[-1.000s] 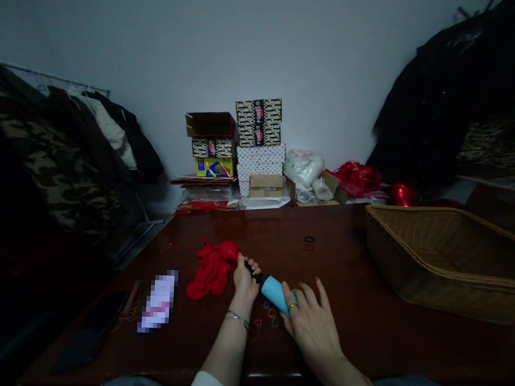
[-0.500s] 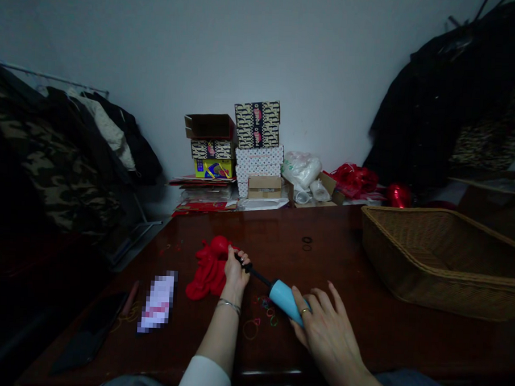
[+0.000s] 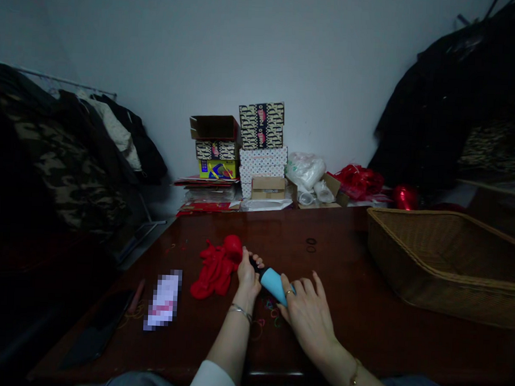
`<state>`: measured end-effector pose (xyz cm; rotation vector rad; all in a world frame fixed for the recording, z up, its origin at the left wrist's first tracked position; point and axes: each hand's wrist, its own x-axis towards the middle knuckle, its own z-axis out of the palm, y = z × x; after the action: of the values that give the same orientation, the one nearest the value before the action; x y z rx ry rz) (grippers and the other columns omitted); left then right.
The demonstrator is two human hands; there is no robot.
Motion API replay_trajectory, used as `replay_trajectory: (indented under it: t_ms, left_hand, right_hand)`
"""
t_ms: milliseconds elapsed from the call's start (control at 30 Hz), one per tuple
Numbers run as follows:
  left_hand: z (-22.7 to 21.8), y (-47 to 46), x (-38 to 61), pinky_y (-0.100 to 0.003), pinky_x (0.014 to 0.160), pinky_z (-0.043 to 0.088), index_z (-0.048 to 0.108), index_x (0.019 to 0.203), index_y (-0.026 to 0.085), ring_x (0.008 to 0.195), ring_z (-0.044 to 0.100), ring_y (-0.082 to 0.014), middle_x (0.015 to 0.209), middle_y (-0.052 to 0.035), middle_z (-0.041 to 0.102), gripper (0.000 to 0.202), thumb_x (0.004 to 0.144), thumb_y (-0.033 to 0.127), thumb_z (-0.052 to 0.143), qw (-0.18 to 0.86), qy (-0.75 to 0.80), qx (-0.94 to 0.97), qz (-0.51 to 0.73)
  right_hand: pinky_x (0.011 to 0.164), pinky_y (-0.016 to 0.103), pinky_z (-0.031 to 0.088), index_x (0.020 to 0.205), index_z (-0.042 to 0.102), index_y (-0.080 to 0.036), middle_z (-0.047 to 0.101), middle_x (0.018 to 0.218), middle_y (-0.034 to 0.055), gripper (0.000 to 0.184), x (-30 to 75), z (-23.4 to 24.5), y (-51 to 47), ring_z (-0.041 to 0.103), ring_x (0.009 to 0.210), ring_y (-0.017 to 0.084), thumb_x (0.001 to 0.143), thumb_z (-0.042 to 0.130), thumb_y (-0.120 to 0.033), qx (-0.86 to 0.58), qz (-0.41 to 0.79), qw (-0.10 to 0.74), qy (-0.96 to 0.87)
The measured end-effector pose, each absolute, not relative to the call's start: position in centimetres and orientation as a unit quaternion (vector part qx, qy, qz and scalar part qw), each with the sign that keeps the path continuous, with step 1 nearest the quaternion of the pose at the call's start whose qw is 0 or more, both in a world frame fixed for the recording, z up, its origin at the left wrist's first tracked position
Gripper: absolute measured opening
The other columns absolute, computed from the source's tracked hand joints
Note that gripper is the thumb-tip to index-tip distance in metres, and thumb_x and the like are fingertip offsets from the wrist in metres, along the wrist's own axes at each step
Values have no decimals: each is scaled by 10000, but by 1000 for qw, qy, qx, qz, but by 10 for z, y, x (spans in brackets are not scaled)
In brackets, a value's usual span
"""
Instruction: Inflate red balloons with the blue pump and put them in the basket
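My left hand [image 3: 249, 272] is closed around the black end of a hand balloon pump. On the pump's blue barrel [image 3: 274, 283] rests my right hand [image 3: 307, 309], thumb and fingers gripping it, some fingertips lifted. The black rod between the two is pushed in and barely shows. A small round red balloon [image 3: 233, 247] sits at the far side of my left hand; its neck is hidden by the fingers. Beside it lies a heap of limp red balloons [image 3: 213, 273]. Coloured rubber bands [image 3: 273, 316] are scattered under the pump.
A wicker basket [image 3: 441, 280] stands on the right of the dark wooden table [image 3: 340, 344]. To the left lie a blurred-out pale item [image 3: 164, 300] and a black phone-like slab [image 3: 98, 328]. Two dark rings [image 3: 311, 244] lie farther back. Stacked boxes [image 3: 262, 165] stand behind the table.
My right hand has pushed the blue barrel toward my left hand, and the black rod has slid in. The round red balloon looks slightly bigger. The view has shifted a little left.
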<state>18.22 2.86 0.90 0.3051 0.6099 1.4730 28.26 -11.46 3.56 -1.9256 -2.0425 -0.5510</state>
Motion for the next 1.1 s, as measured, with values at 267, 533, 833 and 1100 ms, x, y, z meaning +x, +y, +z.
replay_trajectory:
  t_ms: [267, 533, 833, 1100]
  left_hand:
    - [17, 48, 162, -129, 331, 248, 406, 696, 176, 391, 333, -36, 556, 61, 353, 293, 878, 370, 528, 681, 266, 108, 674]
    - [24, 49, 152, -136, 351, 290, 423, 693, 177, 414, 350, -45, 569, 46, 361, 317, 878, 422, 502, 714, 216, 95, 659]
    - [17, 31, 172, -155, 384, 326, 435, 713, 176, 443, 385, -62, 588, 36, 389, 298, 864, 415, 527, 721, 219, 107, 649]
    - [15, 25, 177, -186, 418, 366, 462, 710, 170, 483, 423, -91, 596, 12, 429, 389, 823, 538, 517, 736, 212, 113, 633]
  right_hand:
    - [1041, 500, 232, 1256, 515, -182, 627, 869, 53, 509, 298, 36, -130, 529, 900, 229, 800, 606, -388, -648, -204, 158, -717]
    - [1029, 492, 245, 1229, 537, -189, 645, 879, 52, 475, 317, 33, -148, 541, 872, 227, 807, 581, -402, -639, -215, 177, -717]
    - [1010, 478, 265, 1225, 546, -183, 638, 841, 57, 454, 298, 40, -129, 540, 871, 226, 821, 573, -386, -666, -178, 160, -707]
    - [974, 470, 290, 1208, 546, -197, 638, 826, 54, 439, 290, 35, -113, 540, 861, 225, 816, 584, -390, -675, -178, 174, -695]
